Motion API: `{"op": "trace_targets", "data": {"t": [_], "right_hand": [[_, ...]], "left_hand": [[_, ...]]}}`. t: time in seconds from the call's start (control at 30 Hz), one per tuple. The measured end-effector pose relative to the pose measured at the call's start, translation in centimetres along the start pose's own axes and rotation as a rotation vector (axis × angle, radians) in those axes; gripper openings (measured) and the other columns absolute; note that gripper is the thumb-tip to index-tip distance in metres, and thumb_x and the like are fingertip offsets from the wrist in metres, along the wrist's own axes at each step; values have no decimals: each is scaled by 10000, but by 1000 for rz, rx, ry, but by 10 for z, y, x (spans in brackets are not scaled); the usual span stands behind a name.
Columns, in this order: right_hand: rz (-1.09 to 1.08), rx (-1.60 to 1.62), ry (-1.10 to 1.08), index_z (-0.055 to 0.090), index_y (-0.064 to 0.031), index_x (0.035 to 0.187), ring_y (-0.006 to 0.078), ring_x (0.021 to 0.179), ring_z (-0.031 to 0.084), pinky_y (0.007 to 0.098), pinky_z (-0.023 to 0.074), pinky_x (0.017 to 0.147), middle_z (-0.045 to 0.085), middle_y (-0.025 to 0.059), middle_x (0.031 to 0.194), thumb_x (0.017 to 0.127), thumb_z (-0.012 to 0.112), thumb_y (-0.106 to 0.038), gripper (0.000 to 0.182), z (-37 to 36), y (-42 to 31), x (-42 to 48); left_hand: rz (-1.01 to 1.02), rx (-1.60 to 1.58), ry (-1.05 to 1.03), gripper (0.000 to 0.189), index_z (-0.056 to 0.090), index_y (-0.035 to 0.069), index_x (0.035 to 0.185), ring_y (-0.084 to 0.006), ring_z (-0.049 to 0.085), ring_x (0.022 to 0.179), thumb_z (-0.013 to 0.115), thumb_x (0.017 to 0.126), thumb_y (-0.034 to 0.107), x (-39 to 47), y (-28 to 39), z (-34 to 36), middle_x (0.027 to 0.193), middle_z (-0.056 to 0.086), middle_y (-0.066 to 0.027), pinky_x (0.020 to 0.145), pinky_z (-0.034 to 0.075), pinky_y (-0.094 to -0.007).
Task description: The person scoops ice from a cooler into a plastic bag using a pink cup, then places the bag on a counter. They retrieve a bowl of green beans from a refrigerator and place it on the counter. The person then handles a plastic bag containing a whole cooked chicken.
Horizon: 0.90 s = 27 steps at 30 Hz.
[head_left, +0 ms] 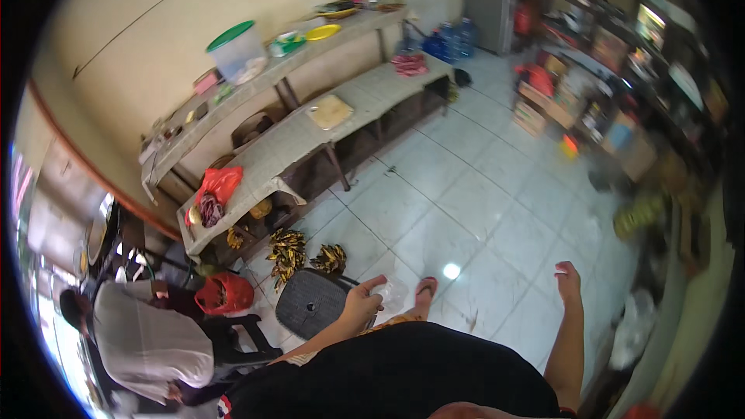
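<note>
My left hand [363,304] is in front of my body, its fingers closed on a clear plastic container [394,293], perhaps a cup. A dark grey plastic stool [311,304] stands just left of that hand, its woven-look top facing up. Out to the right, away from my body, hangs my right hand [568,283], fingers loosely bent and nothing visible in it. Beneath both hands is the pale tiled floor [489,233]. My foot in a pink flip-flop [426,286] shows beyond the container.
Banana bunches [286,253] lie beyond the stool, near a red plastic bag [226,293]. At left sits a person in a light shirt [148,331]. A long low bench [279,154] lines the wall; cardboard boxes [541,107] and cluttered shelves [608,38] stand at right.
</note>
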State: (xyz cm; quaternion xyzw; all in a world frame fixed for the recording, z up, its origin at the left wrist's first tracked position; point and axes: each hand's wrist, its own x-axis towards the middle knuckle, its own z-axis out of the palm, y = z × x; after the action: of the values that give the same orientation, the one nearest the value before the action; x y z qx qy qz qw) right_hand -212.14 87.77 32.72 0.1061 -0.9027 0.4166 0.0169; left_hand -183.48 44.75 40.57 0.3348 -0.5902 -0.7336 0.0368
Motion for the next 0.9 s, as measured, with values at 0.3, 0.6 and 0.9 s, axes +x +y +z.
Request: {"op": "trace_targets", "data": {"t": [0.3,0.6,0.9], "right_hand": [[105,-918,-978,637,-99,820,260,813,598,391,449,767,632,121,846,833,387,-236,286,36,181,136],[586,-771,-939,638,-91,884,273,891,585,404,445,794,618,116,954,855,393,-269,304,24,230,390],[53,-352,-415,639,-83,705,290,809,586,386,450,735,618,138,847,768,456,-182,217,115,83,972]], "left_hand": [[68,75,-93,473,562,47,1146,-111,521,623,451,687,17,281,126,128,897,604,-83,582,449,-243],[104,-28,-230,489,518,9,1176,-117,544,738,423,696,5,552,301,294,988,584,-98,635,443,-231],[42,-37,228,507,548,19,1143,-101,476,542,423,654,-26,777,401,353,765,579,-56,511,405,-217]]}}
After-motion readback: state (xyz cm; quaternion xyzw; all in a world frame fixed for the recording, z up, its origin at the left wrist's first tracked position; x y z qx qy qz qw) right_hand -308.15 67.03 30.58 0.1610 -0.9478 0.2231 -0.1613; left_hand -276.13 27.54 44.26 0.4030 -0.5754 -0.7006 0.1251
